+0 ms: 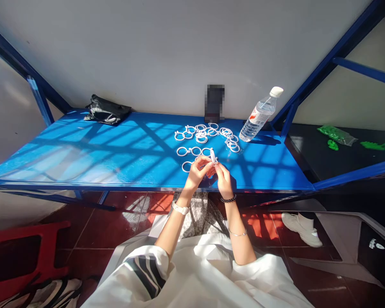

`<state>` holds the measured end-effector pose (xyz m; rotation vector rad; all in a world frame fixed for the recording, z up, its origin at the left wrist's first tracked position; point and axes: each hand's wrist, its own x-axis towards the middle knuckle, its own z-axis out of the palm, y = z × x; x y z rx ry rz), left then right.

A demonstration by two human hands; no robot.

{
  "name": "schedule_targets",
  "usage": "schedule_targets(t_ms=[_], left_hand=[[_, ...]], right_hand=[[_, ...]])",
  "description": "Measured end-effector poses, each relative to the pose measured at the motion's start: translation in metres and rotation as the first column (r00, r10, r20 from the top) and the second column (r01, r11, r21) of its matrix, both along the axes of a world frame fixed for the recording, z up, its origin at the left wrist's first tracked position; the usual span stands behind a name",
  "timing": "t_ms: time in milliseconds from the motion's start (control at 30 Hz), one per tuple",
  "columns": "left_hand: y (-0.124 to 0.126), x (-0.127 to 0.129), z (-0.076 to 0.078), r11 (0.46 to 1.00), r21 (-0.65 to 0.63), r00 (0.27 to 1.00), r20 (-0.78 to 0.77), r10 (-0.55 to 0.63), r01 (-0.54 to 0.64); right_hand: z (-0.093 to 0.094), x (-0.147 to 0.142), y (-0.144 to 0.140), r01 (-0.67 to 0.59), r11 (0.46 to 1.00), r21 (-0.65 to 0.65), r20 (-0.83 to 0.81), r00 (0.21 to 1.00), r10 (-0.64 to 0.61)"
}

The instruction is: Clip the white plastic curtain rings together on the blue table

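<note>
Near the front edge of the blue table, my left hand and my right hand meet fingertip to fingertip. Both are closed in a pinch on a small white piece, which looks like a white curtain ring seen edge-on; the fingers hide part of it. Just beyond my hands lie white curtain rings with small eyelets, among them one ring at the left and one beside my left hand. Farther back, several more rings lie in a loose, overlapping group.
A water bottle with a white cap stands on the blue table, right of the rings. A blurred-out dark object is at the back wall. A black plastic bag lies back left. Green items lie on a dark surface to the right.
</note>
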<state>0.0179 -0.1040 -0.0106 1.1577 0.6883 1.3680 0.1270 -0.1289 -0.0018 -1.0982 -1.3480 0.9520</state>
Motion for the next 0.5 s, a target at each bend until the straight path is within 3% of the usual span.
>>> schedule_targets(t_ms=[300,500], left_hand=[[-0.0012,-0.0009,0.0030,0.994,-0.029,0.994,-0.031,-0.104,0.103],[-0.0021,-0.0018,0.0036,0.996,-0.035,0.997,-0.012,-0.082,0.081]], right_hand=[[0.0012,0.0010,-0.0014,-0.031,0.999,-0.006,-0.028,0.999,0.031],[0.0000,0.0010,0.0001,-0.036,0.999,-0.003,-0.014,0.999,0.036]])
